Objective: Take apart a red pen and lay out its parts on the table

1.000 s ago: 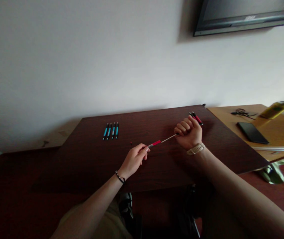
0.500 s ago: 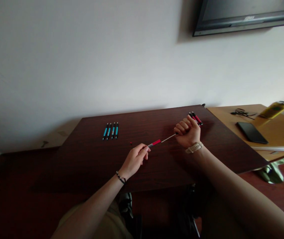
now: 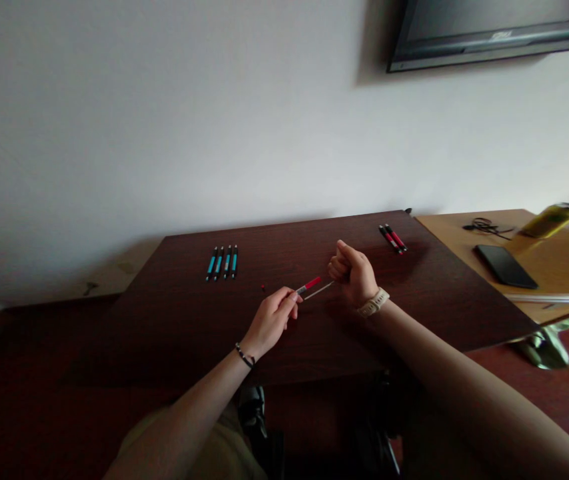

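Observation:
My left hand (image 3: 273, 317) pinches a red pen barrel (image 3: 309, 285), which points up and to the right above the dark table (image 3: 284, 240). My right hand (image 3: 353, 272) is curled closed around the far end of a thin pen refill (image 3: 318, 291). The refill's free tip lies beside the barrel, close to my left fingertips; whether they touch I cannot tell. A tiny red and black piece (image 3: 263, 288) rests on the table left of the barrel. Several blue pens (image 3: 222, 263) lie in a row at the left, and red pens (image 3: 393, 239) lie at the back right.
A wooden side table (image 3: 559, 260) at the right holds a black phone (image 3: 504, 266), a coiled cable (image 3: 484, 227) and a yellow can (image 3: 550, 221). A screen (image 3: 494, 33) hangs on the wall above. Green cloth (image 3: 547, 347) shows below the side table.
My right hand has moved left and slightly down with the refill, whose tip went from beyond the barrel's end to alongside it. The red pens at the back right are now uncovered.

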Tool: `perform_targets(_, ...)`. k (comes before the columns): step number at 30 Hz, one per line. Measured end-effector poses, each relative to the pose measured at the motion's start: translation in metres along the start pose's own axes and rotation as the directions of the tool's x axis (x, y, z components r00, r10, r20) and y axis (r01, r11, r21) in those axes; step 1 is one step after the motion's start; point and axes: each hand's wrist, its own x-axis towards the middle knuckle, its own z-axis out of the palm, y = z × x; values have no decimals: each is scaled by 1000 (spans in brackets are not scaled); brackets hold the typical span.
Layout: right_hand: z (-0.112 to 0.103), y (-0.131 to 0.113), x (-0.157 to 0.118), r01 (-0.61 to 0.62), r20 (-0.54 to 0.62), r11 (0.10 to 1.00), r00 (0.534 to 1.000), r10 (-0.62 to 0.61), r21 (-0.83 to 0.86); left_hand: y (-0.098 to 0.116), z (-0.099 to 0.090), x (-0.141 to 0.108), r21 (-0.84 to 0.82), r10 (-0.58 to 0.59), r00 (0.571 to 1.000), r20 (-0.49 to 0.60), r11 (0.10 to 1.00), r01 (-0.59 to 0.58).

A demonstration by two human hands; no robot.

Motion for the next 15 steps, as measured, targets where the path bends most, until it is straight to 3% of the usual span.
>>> perform_targets(8,-5,0,3,-16,0,1000,1000,16,13,2,5,2,-21,36,998,-59,999,-37)
perform_targets(15,2,0,-2,17,15,1000,1000,-17,-10,-4,11,7,-148,-13,999,-48,989,6)
